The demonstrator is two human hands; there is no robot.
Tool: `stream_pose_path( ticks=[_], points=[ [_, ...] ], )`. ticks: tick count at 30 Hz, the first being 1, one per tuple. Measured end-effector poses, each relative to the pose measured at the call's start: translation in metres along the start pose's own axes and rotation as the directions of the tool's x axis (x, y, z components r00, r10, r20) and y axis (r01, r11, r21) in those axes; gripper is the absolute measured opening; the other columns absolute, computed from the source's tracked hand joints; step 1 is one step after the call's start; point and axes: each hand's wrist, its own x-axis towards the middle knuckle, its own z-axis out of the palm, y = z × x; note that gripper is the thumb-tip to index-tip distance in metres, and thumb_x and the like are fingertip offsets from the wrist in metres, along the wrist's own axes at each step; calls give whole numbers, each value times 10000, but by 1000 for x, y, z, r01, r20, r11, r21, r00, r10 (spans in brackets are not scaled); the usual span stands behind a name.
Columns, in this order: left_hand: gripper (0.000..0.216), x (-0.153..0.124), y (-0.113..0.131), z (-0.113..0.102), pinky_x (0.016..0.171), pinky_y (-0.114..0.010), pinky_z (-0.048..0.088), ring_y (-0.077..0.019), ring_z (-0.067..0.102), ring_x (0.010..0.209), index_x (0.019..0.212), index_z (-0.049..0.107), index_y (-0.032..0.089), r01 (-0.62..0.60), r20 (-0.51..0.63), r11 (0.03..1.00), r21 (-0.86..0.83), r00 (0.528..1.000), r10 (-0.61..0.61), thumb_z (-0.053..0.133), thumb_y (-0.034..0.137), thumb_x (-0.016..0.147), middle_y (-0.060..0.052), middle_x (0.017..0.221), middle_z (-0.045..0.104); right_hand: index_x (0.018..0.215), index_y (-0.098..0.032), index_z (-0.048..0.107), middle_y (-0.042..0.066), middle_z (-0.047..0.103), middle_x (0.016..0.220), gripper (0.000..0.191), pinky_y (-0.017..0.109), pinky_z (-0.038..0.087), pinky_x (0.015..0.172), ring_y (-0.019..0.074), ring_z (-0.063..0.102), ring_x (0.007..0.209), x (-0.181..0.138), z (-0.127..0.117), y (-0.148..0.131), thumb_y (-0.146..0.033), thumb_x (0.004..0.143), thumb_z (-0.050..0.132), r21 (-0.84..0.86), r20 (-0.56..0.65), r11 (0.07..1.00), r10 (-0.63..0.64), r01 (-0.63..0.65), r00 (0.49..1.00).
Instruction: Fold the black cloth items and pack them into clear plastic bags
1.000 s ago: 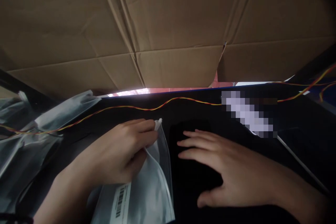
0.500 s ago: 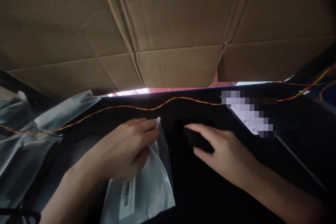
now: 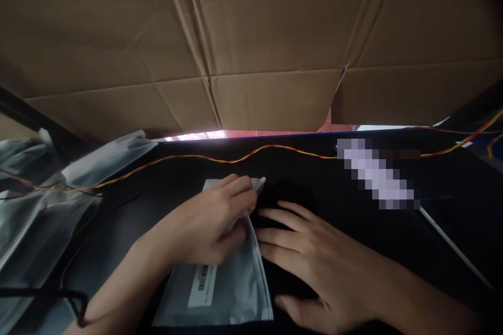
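A frosted plastic zip bag (image 3: 239, 298) with a white barcode label (image 3: 203, 285) lies on the black surface. My left hand (image 3: 214, 220) is closed on the upper part of this bag, fingers curled over its top and thumb pressed against its face. To the right, my right hand (image 3: 314, 261) is open with fingers apart, palm down, its fingertips at the bag's right edge. No item shows in my right hand. Whatever may lie beneath its palm is hidden.
More clear plastic bags (image 3: 51, 225) lie at the left. A twisted red and yellow wire (image 3: 188, 156) crosses the back of the black surface (image 3: 129, 241). Behind it stands a cardboard sheet (image 3: 275, 26). A blurred-out phone-like object (image 3: 375, 172) lies at the right.
My right hand has gone from a curled hold around something dark to lying flat with fingers spread, nearer the bag. The left hand and bag have shifted slightly right in view.
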Motion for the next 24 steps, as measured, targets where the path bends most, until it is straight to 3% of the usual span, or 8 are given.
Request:
stream_pose_path(
  ticks=[4, 7, 11, 14, 17, 19, 21, 24],
  points=[
    [332, -1, 0, -1, 899, -374, 503, -230, 558, 1036, 1049, 588, 212, 1, 51, 988, -155, 999, 6, 631, 57, 759, -39, 1118, 572, 1530, -189, 627, 55, 682, 1547, 493, 422, 135, 1395, 246, 414, 1610, -1, -6, -4, -342, 1064, 581, 106, 73, 994, -7, -1, 997],
    [324, -3, -1, -4, 919, -354, 517, -212, 577, 1053, 1056, 587, 218, 8, 59, 978, -208, 998, 4, 638, 56, 780, -33, 1137, 579, 1576, -212, 590, 41, 623, 1619, 490, 431, 146, 1394, 220, 420, 1608, 0, 4, -8, -253, 1096, 501, 92, -5, 992, 91, -90, 996],
    [236, -5, -3, -5, 928, -351, 532, -213, 594, 1089, 1054, 591, 228, 31, 54, 979, -202, 998, -20, 638, 104, 858, -34, 1162, 595, 1651, -216, 498, 42, 484, 1728, 527, 478, 159, 1393, 225, 323, 1658, 2, 15, -12, -279, 1129, 459, 77, -79, 974, 217, -211, 973],
    [193, -5, -3, -4, 913, -365, 543, -226, 608, 1087, 1053, 605, 232, 41, 64, 980, -196, 998, -29, 662, 150, 888, -41, 1169, 607, 1583, -200, 583, 74, 575, 1660, 486, 493, 154, 1393, 254, 362, 1643, 2, 5, -11, -314, 1116, 510, 104, -1, 981, 162, -162, 987],
    [217, -4, -4, -4, 913, -363, 553, -232, 625, 1102, 1072, 618, 242, 54, 71, 976, -209, 997, -40, 675, 148, 885, -41, 1185, 620, 1423, -207, 708, 56, 757, 1439, 379, 448, 212, 1382, 247, 475, 1579, -1, -12, -7, -334, 1082, 601, 214, 73, 976, 22, -37, 997],
    [222, -4, -4, -5, 935, -366, 553, -233, 632, 1112, 1071, 625, 244, 50, 65, 975, -216, 997, -36, 677, 143, 880, -43, 1192, 622, 1349, -211, 739, 42, 810, 1319, 315, 406, 341, 1327, 221, 575, 1495, -5, -20, -1, -282, 1086, 582, 262, -52, 965, -13, 26, 999],
    [186, -5, -5, -6, 965, -375, 548, -232, 635, 1119, 1068, 631, 241, 47, 59, 974, -221, 998, -35, 678, 170, 902, -48, 1205, 617, 1339, -224, 733, 53, 799, 1319, 313, 411, 460, 1235, 215, 640, 1407, -8, -22, 7, -223, 1092, 540, 193, -298, 981, 63, -5, 953],
    [161, -5, -5, -5, 964, -379, 545, -227, 637, 1103, 1082, 637, 241, 75, 79, 975, -209, 995, -60, 688, 207, 933, -50, 1228, 606, 1398, -221, 690, 123, 688, 1470, 387, 566, 496, 1183, 321, 595, 1413, -10, -16, 23, -341, 1030, 690, 17, -514, 949, 277, -314, 812]
  ],
)
